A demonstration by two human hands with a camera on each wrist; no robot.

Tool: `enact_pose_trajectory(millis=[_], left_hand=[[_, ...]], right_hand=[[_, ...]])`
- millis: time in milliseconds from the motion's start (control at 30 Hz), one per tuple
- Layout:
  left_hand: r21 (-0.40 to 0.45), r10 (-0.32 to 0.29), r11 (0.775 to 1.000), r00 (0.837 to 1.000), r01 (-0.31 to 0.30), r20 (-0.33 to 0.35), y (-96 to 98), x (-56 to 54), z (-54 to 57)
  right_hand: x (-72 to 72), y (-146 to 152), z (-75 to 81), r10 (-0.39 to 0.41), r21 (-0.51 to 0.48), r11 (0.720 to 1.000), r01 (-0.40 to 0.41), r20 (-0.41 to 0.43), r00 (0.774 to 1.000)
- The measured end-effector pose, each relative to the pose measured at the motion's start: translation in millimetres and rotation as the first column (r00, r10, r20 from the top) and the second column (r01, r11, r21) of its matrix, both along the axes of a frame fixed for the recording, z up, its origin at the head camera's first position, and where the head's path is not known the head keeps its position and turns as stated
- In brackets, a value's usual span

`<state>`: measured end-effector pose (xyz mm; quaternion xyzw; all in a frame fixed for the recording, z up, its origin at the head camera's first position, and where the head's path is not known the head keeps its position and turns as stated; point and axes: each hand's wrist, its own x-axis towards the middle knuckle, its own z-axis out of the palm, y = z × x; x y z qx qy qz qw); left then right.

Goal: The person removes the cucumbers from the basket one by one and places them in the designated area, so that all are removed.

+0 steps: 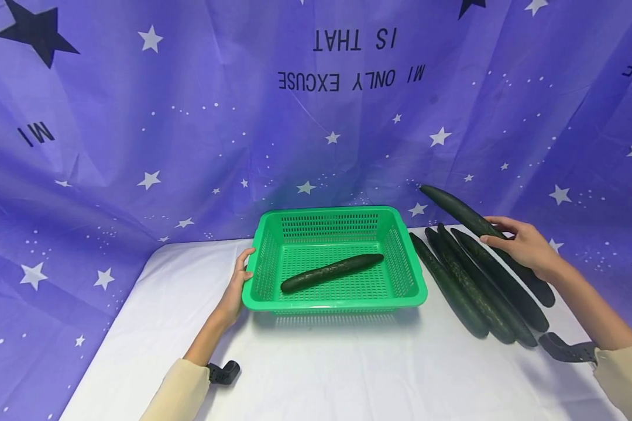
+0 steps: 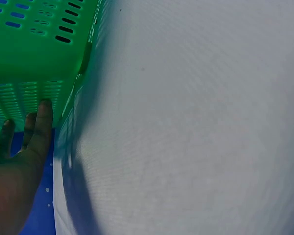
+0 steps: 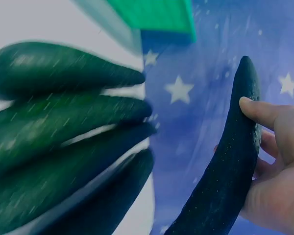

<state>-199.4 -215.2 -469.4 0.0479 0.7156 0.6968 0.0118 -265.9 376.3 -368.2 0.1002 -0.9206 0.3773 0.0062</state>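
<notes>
A green plastic basket (image 1: pixel 333 305) with slotted walls stands on the white table. One dark green cucumber (image 1: pixel 333 273) lies slantwise inside it. At the basket's left side, my left hand (image 1: pixel 234 290) holds the rim, with fingers (image 2: pixel 43 117) against the slotted wall below. My right hand (image 1: pixel 532 248) grips a long, slightly bent cucumber (image 3: pixel 225 152) around its middle, thumb on one side and fingers on the other. That cucumber slants over several more cucumbers (image 1: pixel 447 286), which lie side by side right of the basket.
A purple cloth (image 1: pixel 216 146) with stars and lettering hangs behind the white-covered table (image 1: pixel 326 368). Black wrist mounts (image 1: pixel 223 372) show by both sleeves. The lying cucumbers point their narrow ends toward the cloth.
</notes>
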Motion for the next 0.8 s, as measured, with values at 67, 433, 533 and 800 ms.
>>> enact_pose_trajectory(millis=[67,433,533,800], left_hand=[[-0.003,-0.002,1.000,1.000,0.002,0.000,0.3,-0.1,0.0],[0.005,-0.003,1.000,1.000,0.003,-0.006,1.5,-0.8,0.3],[0.008,-0.003,1.000,1.000,0.003,-0.001,1.3,-1.0,0.6],[0.011,-0.008,1.000,1.000,0.008,-0.002,-0.2,-0.7,-0.3]], right_hand=[[2.5,12.3,-7.9,-0.024,0.013,1.000,0.024,0.009,1.000],[4.9,63.4,-49.6,-0.118,0.023,0.993,0.116,0.133,0.984],[3.4,70.7,-59.1,-0.138,0.025,0.990,0.136,0.143,0.980],[-1.4,82.1,-79.7,-0.181,-0.010,0.983,0.185,0.176,0.968]])
